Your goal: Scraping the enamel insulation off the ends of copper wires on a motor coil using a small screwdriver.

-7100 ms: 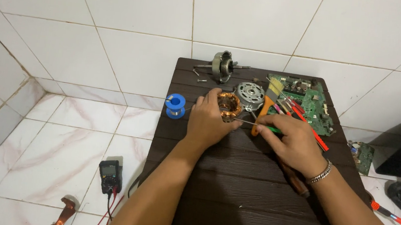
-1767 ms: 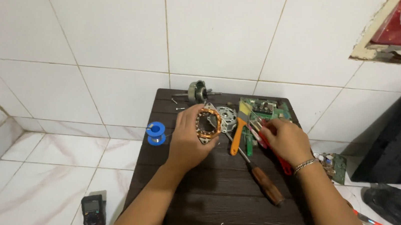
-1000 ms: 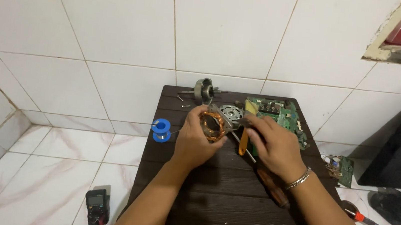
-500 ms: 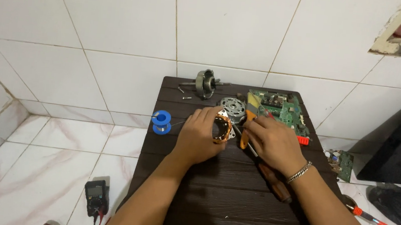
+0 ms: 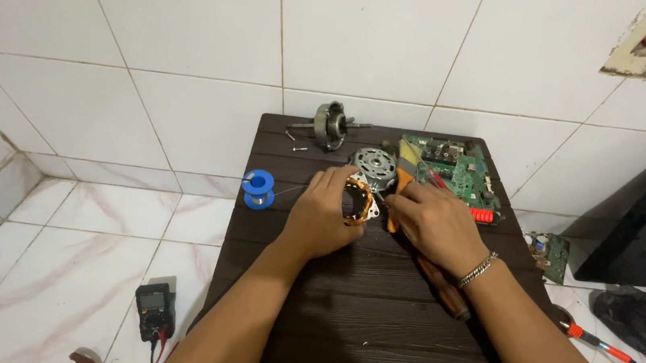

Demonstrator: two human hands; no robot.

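My left hand (image 5: 320,220) grips a round motor stator with copper windings (image 5: 358,201), held tilted just above the dark wooden table (image 5: 371,325). My right hand (image 5: 433,222) rests beside it, fingertips touching the stator's right edge; whether it holds a thin tool is hidden by the fingers. An orange-handled tool (image 5: 401,184) lies under and behind the right hand. A silver motor end cover (image 5: 374,164) sits just beyond the stator.
A green circuit board (image 5: 458,171) lies at the table's back right, a motor rotor with shaft (image 5: 330,124) at the back, a blue solder spool (image 5: 259,189) at the left edge. A brown-handled screwdriver (image 5: 445,287) lies right. Multimeter (image 5: 153,311) and soldering iron (image 5: 595,342) are on the floor.
Both hands stay together on the stator near the table's middle; my right hand has closed in against it compared with a second ago. The camera has shifted slightly.
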